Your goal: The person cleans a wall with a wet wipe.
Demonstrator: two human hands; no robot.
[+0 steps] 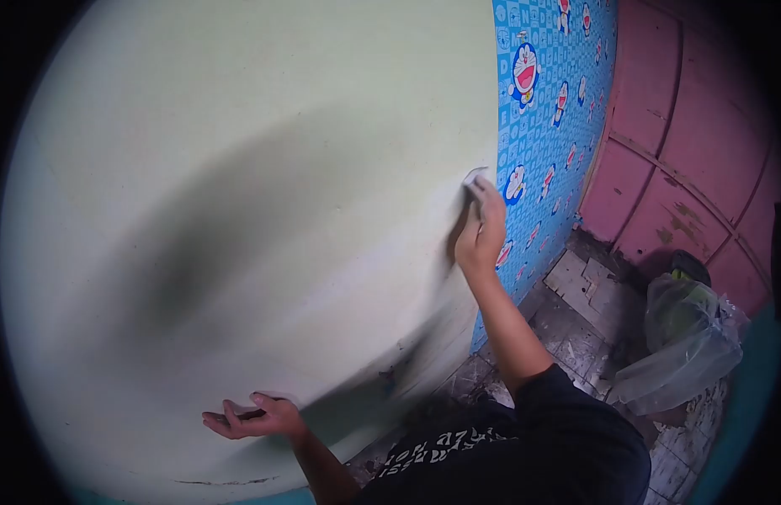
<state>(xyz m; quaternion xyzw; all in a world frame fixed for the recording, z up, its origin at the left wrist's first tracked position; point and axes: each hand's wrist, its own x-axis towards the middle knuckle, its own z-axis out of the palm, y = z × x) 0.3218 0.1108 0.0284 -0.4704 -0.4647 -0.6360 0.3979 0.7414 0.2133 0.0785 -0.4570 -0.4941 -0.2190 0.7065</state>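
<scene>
My right hand (481,231) is pressed to the pale wall (365,210), close beside the edge of the blue wallpaper (538,126). Under its fingertips is a small, flat, whitish piece (475,175); most of it is hidden by the fingers, and its kind cannot be made out. Lower on the left, my left hand (254,417) is near the same wall, palm turned up and fingers stretched apart, holding nothing. A lighter smeared band runs slantwise across the wall between the two hands.
Cartoon-printed wallpaper covers the wall's right part. Beyond it stands a pink panelled door (702,126) with worn paint. A clear plastic bag (685,345) lies on the dirty tiled floor (580,349). A crack (226,482) marks the wall's bottom.
</scene>
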